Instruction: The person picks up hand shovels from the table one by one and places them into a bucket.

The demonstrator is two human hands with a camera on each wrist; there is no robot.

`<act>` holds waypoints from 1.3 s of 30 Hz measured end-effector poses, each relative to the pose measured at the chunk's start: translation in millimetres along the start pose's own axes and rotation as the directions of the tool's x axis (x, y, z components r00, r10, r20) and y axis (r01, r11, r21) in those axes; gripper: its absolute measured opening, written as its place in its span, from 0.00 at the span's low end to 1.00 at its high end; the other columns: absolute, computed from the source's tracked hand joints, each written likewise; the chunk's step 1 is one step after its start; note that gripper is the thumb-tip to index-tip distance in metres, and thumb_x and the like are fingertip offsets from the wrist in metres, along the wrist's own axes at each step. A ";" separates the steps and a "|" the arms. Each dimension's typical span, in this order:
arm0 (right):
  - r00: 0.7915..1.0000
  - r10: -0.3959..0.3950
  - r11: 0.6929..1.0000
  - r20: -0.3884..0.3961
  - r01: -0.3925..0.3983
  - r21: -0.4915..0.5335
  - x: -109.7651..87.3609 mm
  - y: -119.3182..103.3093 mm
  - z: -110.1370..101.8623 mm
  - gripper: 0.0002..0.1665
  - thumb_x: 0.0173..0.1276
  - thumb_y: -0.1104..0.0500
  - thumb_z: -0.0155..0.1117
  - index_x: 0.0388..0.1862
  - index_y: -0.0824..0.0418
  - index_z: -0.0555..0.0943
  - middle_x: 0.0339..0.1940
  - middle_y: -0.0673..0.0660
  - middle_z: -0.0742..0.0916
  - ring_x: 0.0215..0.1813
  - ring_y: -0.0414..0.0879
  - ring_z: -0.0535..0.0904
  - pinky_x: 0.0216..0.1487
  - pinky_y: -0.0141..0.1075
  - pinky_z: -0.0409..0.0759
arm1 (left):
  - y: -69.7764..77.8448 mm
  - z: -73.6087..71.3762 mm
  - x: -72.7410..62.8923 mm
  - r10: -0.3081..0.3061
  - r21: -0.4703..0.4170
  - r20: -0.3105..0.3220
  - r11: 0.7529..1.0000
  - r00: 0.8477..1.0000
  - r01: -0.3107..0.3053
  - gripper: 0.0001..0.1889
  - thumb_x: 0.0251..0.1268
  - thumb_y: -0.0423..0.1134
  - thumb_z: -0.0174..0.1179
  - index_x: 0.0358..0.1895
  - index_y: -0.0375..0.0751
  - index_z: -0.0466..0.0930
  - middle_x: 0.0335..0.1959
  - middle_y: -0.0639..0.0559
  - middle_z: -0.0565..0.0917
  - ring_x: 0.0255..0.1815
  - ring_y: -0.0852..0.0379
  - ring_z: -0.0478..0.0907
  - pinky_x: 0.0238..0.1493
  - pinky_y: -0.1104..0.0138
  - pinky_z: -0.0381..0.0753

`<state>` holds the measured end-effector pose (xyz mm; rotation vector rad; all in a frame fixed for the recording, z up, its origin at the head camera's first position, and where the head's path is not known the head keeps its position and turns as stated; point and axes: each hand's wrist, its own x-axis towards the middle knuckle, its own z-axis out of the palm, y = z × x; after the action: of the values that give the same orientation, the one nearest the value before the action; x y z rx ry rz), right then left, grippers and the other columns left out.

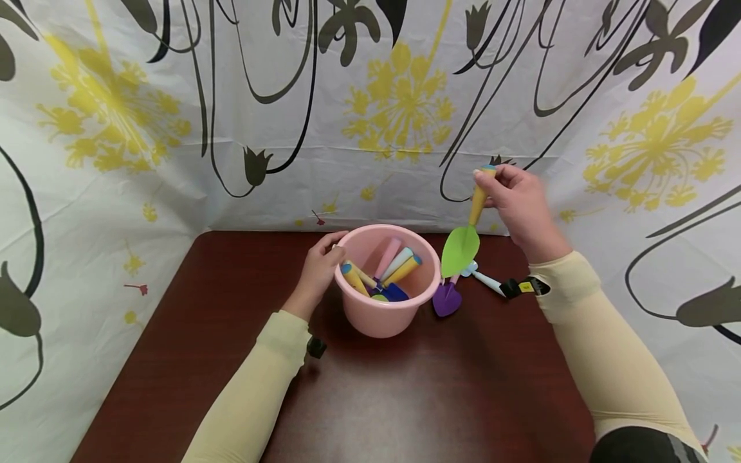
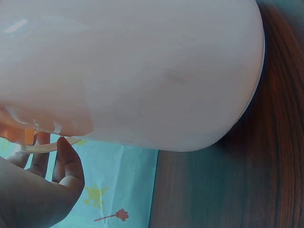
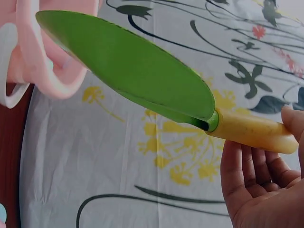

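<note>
On the table a pink bucket (image 1: 379,319) stands upright, with several toy garden tools inside. Yellow handles (image 1: 403,271), a pink handle (image 1: 388,257) and a dark blue blade (image 1: 396,294) show among them. My left hand (image 1: 315,271) grips the bucket's left side at the rim; the left wrist view shows its fingers curled by a pale band there. Up to the right of the bucket, my right hand (image 1: 523,209) holds a toy trowel (image 1: 461,249) by its yellow handle. Its green blade (image 3: 137,66) points down toward the bucket's right rim.
Right of the bucket, a purple toy shovel (image 1: 447,301) lies on the dark red table (image 1: 370,399). Beside it is a tool with a light blue handle (image 1: 489,283), partly hidden by the wrist camera. A patterned cloth (image 1: 324,128) hangs behind the table.
</note>
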<state>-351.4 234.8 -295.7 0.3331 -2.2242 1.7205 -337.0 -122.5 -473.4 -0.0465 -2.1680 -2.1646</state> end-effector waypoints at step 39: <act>0.904 0.080 0.940 0.420 0.071 -0.332 5.6 14.5 87.7 0.24 0.77 0.39 0.74 0.42 0.59 0.83 0.33 0.63 0.85 0.38 0.59 0.82 0.39 0.43 0.86 | -1.9 -2.0 0.6 0.002 -0.017 0.000 1.000 1.000 -0.002 0.21 0.80 0.43 0.61 0.71 0.53 0.86 0.67 0.49 0.83 0.60 0.49 0.80 0.58 0.62 0.84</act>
<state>-370.7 153.7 -326.9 0.6763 -2.7796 1.3144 -337.7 -124.5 -475.2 -0.0491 -2.1491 -2.1815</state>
